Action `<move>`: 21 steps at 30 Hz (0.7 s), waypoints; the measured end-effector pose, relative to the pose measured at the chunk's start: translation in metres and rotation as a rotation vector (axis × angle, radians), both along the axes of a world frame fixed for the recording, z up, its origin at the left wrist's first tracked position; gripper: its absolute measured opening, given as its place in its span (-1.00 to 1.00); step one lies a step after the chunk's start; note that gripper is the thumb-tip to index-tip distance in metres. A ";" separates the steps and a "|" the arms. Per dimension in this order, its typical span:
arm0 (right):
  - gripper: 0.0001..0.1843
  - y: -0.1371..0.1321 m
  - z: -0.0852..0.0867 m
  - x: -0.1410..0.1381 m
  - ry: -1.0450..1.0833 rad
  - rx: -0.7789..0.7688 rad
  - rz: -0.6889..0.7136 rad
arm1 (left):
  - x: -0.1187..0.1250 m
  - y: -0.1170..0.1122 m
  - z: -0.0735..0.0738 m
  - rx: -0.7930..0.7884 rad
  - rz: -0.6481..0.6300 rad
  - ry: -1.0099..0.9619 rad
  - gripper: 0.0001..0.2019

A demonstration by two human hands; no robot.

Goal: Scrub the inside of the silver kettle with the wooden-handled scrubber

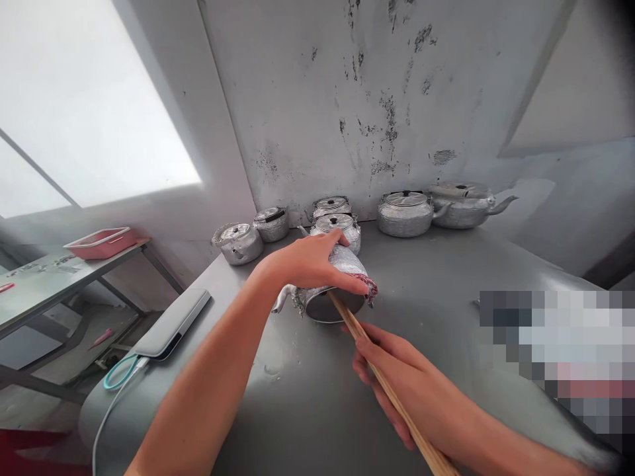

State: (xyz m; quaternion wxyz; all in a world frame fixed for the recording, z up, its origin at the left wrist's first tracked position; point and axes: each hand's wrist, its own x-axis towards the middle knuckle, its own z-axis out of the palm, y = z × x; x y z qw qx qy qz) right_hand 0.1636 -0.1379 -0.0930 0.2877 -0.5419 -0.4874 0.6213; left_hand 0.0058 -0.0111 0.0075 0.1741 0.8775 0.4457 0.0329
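Note:
A silvery hammered-metal kettle (pixel 348 259) lies tipped on the grey table, its round opening facing me and its spout pointing left. Over its upper side stretches my left hand (pixel 317 261), gripping the body with thumb and fingers spread around it. Beside that thumb, a red-and-white fringed edge (pixel 370 287), perhaps cloth, shows at the kettle's right side. My right hand (pixel 389 363) is closed round a long wooden stick (pixel 421 436). The stick's far end reaches into the kettle's opening, where its tip is hidden.
Lidded kettles stand along the wall: a small one (pixel 237 243) at left, another (pixel 405 215) and a larger one (pixel 461 206) at right. A white power bank (pixel 173 324) with cables lies on the left edge. A pink basket (pixel 102 244) sits on a side table.

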 end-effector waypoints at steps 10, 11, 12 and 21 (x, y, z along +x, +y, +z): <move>-0.62 0.004 0.005 -0.003 -0.039 -0.033 -0.090 | 0.000 -0.001 0.001 -0.010 0.028 -0.001 -0.06; -0.63 0.005 0.008 -0.004 -0.028 -0.026 -0.099 | 0.000 -0.001 0.001 -0.007 0.027 -0.006 -0.06; -0.63 0.006 0.011 -0.005 -0.022 -0.018 -0.098 | 0.000 0.000 0.001 -0.005 0.026 -0.011 -0.06; -0.67 0.016 0.012 -0.018 -0.025 -0.012 -0.030 | -0.002 0.001 0.001 -0.005 0.007 -0.015 -0.10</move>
